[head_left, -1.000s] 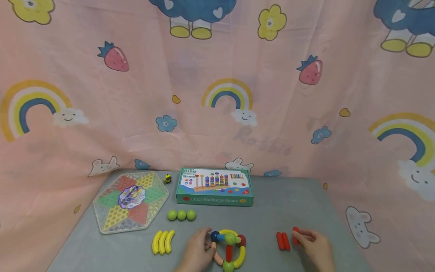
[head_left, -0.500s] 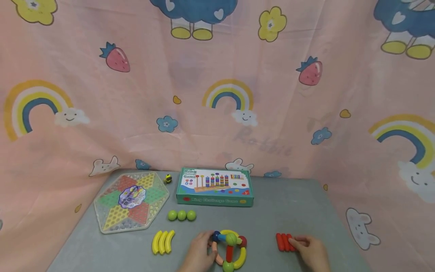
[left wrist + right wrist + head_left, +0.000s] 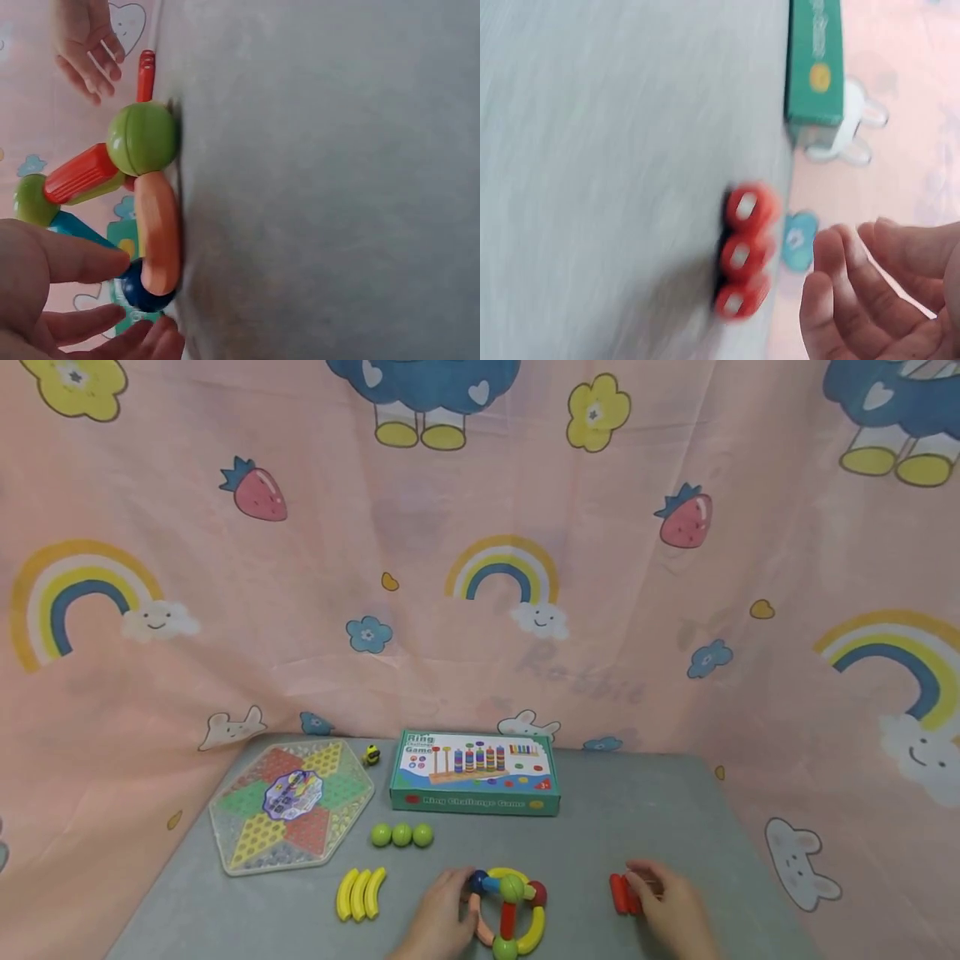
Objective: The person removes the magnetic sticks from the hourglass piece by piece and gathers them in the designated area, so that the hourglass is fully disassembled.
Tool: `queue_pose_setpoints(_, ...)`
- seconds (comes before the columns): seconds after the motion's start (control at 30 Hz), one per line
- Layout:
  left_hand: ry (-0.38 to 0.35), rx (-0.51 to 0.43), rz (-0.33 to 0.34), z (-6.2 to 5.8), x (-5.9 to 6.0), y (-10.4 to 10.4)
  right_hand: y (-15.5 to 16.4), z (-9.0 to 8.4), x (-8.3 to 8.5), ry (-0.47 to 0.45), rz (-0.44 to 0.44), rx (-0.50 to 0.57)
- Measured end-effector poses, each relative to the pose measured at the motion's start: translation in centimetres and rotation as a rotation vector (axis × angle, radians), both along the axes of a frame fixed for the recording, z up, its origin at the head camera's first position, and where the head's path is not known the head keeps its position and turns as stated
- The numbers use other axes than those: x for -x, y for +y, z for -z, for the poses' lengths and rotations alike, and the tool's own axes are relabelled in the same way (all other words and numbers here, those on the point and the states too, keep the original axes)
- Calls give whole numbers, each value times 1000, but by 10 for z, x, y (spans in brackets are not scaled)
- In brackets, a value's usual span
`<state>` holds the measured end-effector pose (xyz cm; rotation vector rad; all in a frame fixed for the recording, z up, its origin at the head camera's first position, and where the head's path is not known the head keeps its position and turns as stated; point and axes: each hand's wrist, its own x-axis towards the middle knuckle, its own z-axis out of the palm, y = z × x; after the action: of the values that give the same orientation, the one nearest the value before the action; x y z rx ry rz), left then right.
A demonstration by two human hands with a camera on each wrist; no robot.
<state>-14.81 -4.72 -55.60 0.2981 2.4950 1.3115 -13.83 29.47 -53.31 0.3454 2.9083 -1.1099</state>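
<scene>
My left hand (image 3: 441,912) is beside a frame built of coloured balls and rods, fingertips right at its navy ball (image 3: 146,289). The frame has a salmon curved rod (image 3: 159,229), a red rod (image 3: 507,920), a yellow curved rod (image 3: 532,931) and green balls such as the top one (image 3: 512,887). Over to the right, my right hand (image 3: 666,906) hovers over three short red rods (image 3: 739,255) lying side by side. Its fingers are loosely bent and apart from the rods, with nothing between them. In the head view this hand hides part of the row.
Three yellow curved rods (image 3: 361,894) lie left of my left hand, and three green balls (image 3: 402,835) sit in a row behind. A Ring Challenge Game box (image 3: 475,772), a hexagonal checkers board (image 3: 291,806) and a small bee figure (image 3: 371,755) stand along the back, before a printed curtain.
My right hand set the third red rod against the other two, let it go and lifted off. The left hand stays at the frame, which has shifted very slightly right.
</scene>
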Motion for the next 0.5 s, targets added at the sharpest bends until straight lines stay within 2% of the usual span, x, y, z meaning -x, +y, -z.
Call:
queue_pose_setpoints(0.1, 57, -22, 7, -5, -2, 1, -20, -2, -1, 10, -49, 65)
queue_pose_setpoints(0.2, 171, -84, 23, -13, -4, 3, -39, 1, 1, -28, -113, 146)
queue_pose_setpoints(0.3, 258, -160, 72, -23, -6, 7, -52, 7, 4, -90, -230, 217)
queue_pose_setpoints(0.37, 277, -191, 125, -29, -6, 10, -57, 11, 5, -128, -331, 241)
queue_pose_setpoints(0.5, 230, -185, 217, -37, -6, 19, -66, 20, 7, -143, -539, 263)
